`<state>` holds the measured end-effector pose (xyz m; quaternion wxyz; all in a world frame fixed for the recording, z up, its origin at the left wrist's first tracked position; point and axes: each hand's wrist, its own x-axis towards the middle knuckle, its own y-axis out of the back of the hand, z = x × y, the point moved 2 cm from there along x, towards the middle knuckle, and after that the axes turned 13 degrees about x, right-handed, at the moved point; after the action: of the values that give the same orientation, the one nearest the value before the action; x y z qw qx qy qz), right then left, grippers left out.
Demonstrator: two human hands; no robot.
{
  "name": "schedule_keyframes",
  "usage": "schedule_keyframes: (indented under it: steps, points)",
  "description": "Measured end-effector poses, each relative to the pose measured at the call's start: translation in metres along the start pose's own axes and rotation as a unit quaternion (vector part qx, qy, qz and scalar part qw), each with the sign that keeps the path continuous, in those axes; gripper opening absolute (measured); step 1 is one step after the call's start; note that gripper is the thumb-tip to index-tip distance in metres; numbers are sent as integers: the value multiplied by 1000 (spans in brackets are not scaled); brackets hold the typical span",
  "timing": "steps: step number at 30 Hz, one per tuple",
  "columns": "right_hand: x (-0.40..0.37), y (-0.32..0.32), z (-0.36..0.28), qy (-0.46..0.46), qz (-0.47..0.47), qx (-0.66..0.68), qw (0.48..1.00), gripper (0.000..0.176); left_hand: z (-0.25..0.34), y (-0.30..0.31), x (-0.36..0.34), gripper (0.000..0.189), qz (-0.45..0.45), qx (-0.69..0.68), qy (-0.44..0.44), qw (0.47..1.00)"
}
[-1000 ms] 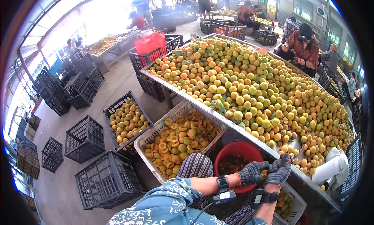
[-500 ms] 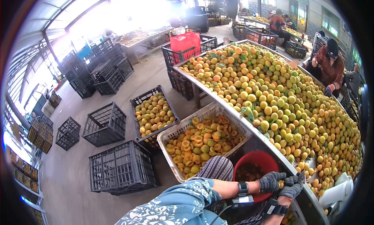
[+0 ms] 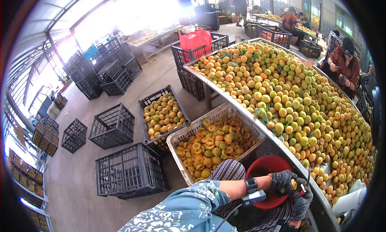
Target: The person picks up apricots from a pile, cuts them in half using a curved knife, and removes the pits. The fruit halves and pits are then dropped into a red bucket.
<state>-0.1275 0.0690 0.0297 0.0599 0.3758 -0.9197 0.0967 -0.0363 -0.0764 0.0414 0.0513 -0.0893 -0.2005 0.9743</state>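
Note:
My left hand (image 3: 281, 181), in a dark grey knitted glove, is closed around a yellow apricot (image 3: 294, 185) above the red bucket (image 3: 257, 164). Just to its right, my gloved right hand (image 3: 301, 202) grips a small knife (image 3: 308, 176) whose dark, narrow blade points up; a bit of red shows by its fingers. Both hands are close together beside the metal rim of the sorting table (image 3: 287, 151). Halved apricots (image 3: 213, 141) fill a white crate (image 3: 173, 147) near my knee.
Whole apricots (image 3: 289, 91) are heaped across the table. A black crate of apricots (image 3: 163, 115) stands beyond the white one, with dark crates (image 3: 130, 171) on the floor at left. A white container (image 3: 350, 200) lies at lower right. A co-worker (image 3: 345, 67) sits across the table.
My hands have drawn slightly apart, and the apricot in my left hand shows more. The blade now stands more upright. The co-worker's hand has lifted off the pile.

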Motion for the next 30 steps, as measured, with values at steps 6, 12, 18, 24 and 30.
schedule_keyframes:
  steps: [6, 12, 18, 24, 30]
  points:
    - [-3, -29, -39, 50, -73, -147, 985, 28, -39, 17, 20, 29, -41, 275, -135, 951]
    - [-2, -23, -32, 133, -91, -258, 953, 20, -25, 2, 8, 19, -42, 125, 40, 991]
    - [-5, -25, -15, 102, -13, -211, 972, 19, -32, 6, 18, 21, 34, 222, 22, 974]
    - [-6, -27, -1, 102, 84, -242, 961, 14, -68, 24, 60, 21, 76, 340, -34, 937]
    - [-6, -26, 1, 98, 96, -200, 970, 10, -55, 23, 42, 21, 57, 380, 1, 923]
